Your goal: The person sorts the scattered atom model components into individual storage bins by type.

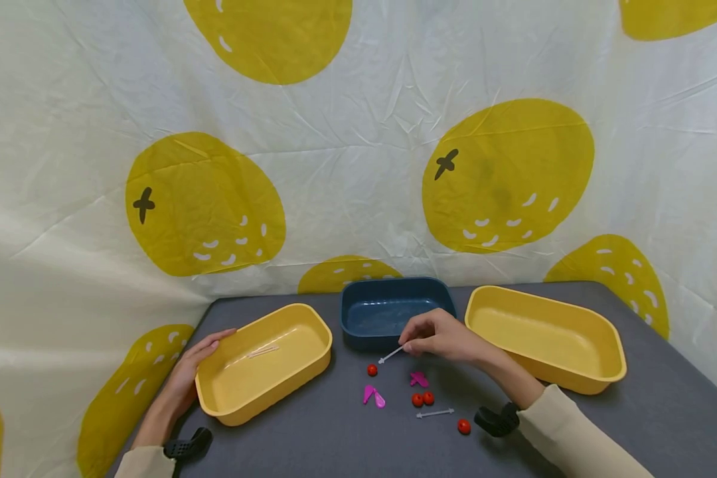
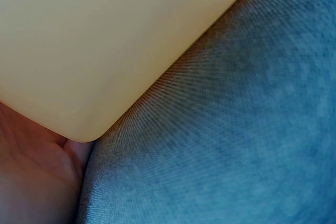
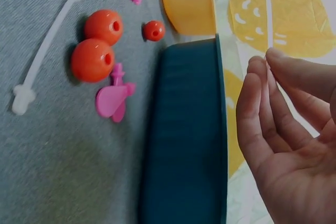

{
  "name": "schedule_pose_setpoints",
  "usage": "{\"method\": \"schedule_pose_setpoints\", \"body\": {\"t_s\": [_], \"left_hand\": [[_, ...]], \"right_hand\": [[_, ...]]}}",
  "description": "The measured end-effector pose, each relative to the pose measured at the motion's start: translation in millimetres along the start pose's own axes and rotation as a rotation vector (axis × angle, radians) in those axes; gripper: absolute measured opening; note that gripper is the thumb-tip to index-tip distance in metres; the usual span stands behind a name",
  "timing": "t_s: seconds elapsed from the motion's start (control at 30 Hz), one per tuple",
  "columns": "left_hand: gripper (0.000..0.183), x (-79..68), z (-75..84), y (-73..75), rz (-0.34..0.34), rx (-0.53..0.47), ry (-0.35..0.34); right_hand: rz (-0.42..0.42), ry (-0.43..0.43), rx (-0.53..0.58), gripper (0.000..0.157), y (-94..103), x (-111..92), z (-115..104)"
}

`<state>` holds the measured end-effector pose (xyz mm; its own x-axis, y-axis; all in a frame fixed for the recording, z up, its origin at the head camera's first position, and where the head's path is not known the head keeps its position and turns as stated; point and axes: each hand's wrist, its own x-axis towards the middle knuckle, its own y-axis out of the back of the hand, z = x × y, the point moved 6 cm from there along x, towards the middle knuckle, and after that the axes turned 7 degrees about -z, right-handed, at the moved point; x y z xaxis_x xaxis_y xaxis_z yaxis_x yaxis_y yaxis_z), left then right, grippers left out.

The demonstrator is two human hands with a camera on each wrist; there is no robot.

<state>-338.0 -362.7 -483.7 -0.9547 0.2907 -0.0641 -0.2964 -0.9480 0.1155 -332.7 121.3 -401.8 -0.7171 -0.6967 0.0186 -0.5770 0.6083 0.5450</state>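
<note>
In the head view my right hand [image 1: 439, 335] pinches a thin white plastic rod [image 1: 390, 355] with a knobbed end, in front of the dark blue tray [image 1: 370, 343]. The right wrist view shows the rod [image 3: 269, 14] sticking up from between thumb and fingertips. At the left, my left hand [image 1: 192, 365] rests along the outer side of a yellow tray [image 1: 275, 393], fingers lying straight against its wall. A couple of thin pale sticks [image 1: 264, 352] lie inside that tray. Its underside [image 2: 105, 40] hides much of the left hand in the left wrist view.
A second yellow tray [image 1: 573, 375] stands at the right. Between the trays and me lie a lone red bead [image 1: 372, 370], paired red beads [image 1: 417, 400], another red bead [image 1: 464, 426], pink plastic pieces [image 1: 419, 379] and a second white rod [image 1: 435, 413]. A patterned curtain [image 1: 358, 199] hangs behind.
</note>
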Motion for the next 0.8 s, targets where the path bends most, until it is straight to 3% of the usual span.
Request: {"method": "schedule_pose_setpoints", "body": {"t_s": [0.8], "left_hand": [[0.059,-0.7,-0.4,-0.9,0.011,0.013,-0.009]], "right_hand": [[0.055,0.041,-0.028,0.012,-9.5,37,-36]]}}
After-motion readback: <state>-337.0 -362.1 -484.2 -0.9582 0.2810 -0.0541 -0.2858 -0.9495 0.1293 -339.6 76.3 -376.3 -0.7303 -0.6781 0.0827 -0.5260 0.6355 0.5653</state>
